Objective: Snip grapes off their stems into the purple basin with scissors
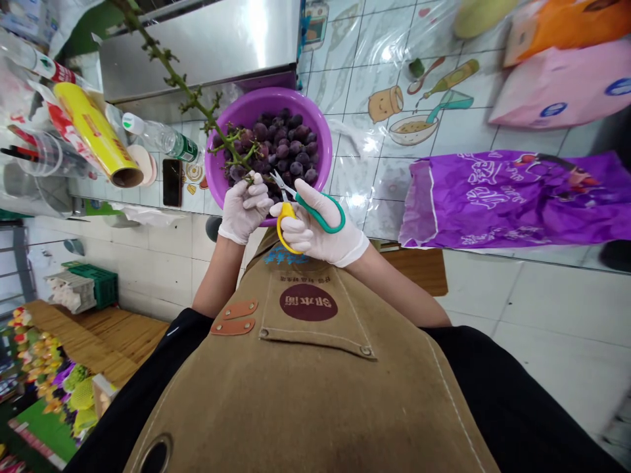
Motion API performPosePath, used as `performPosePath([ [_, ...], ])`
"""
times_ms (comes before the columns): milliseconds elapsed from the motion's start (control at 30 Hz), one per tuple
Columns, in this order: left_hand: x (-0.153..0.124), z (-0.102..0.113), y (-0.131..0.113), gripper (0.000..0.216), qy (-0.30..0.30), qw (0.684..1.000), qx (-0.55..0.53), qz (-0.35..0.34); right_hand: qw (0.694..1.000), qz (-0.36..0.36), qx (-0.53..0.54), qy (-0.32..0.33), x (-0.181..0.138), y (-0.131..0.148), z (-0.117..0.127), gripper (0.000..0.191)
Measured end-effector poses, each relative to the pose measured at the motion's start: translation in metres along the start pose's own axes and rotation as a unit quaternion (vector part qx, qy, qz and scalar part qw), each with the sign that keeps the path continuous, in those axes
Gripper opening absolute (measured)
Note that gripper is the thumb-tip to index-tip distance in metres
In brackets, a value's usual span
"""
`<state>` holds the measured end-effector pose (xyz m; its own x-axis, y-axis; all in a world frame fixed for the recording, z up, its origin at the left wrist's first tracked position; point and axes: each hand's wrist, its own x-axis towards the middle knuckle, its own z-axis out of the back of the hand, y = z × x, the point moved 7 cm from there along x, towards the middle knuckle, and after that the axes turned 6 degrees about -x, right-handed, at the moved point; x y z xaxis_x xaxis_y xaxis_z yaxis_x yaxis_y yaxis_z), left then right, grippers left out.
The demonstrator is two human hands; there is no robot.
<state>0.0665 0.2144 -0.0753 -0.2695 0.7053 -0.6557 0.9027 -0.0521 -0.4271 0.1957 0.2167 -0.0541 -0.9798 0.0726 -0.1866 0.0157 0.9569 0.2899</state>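
My left hand (245, 205), in a white glove, is closed around the lower end of a long, mostly bare green grape stem (197, 98) that rises up and to the left. My right hand (320, 226), also gloved, grips scissors (296, 210) with one yellow and one green handle. The blades point at the stem just above my left fingers. Right behind both hands stands a purple bowl (323, 141) filled with dark purple grapes (286, 144).
A tiled counter under clear plastic film holds a purple bag (513, 197), a pink bag (562, 85), a water bottle (160, 136), a yellow roll (98, 135), a phone (172, 182) and a steel box (202, 46). Below the counter lie wooden flooring and a green crate (101, 282).
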Motion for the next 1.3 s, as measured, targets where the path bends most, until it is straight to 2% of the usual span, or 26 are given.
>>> performPosePath([
  [167,-0.010,-0.006,-0.002,0.048,0.008,1.000,0.013,0.004,0.994,0.038,-0.099,-0.010,-0.004,0.007,-0.010,0.059],
  [233,-0.015,-0.009,-0.001,0.050,0.010,1.000,0.017,0.006,0.984,0.088,-0.143,-0.055,-0.007,0.013,-0.005,0.062],
  [300,-0.021,-0.012,-0.001,0.051,0.018,1.000,0.019,0.007,0.955,0.174,-0.194,-0.145,-0.012,0.026,0.007,0.060],
  [400,-0.031,-0.014,0.004,0.052,0.022,0.999,0.027,0.021,0.873,0.296,-0.265,-0.283,-0.023,0.048,0.023,0.052],
  [433,-0.035,-0.014,0.006,0.053,0.019,0.999,0.031,0.029,0.852,0.319,-0.282,-0.305,-0.024,0.053,0.025,0.051],
  [500,-0.042,-0.015,0.013,0.057,0.011,0.998,0.036,0.052,0.835,0.339,-0.302,-0.312,-0.020,0.058,0.025,0.053],
  [700,-0.055,-0.016,0.034,0.066,0.004,0.991,0.057,0.125,0.861,0.323,-0.283,-0.274,-0.001,0.051,0.021,0.060],
  [833,-0.055,-0.014,0.036,0.063,-0.005,0.992,0.054,0.118,0.867,0.318,-0.270,-0.272,-0.005,0.052,0.018,0.061],
  [1000,-0.057,-0.016,0.038,0.059,-0.002,0.992,0.048,0.115,0.895,0.262,-0.269,-0.239,-0.009,0.055,0.017,0.062],
  [1200,-0.059,-0.015,0.038,0.055,-0.002,0.993,0.044,0.110,0.859,0.293,-0.326,-0.266,-0.020,0.065,0.011,0.058],
  [1300,-0.059,-0.014,0.037,0.052,0.004,0.994,0.041,0.101,0.862,0.286,-0.337,-0.248,-0.020,0.067,0.011,0.058],
])
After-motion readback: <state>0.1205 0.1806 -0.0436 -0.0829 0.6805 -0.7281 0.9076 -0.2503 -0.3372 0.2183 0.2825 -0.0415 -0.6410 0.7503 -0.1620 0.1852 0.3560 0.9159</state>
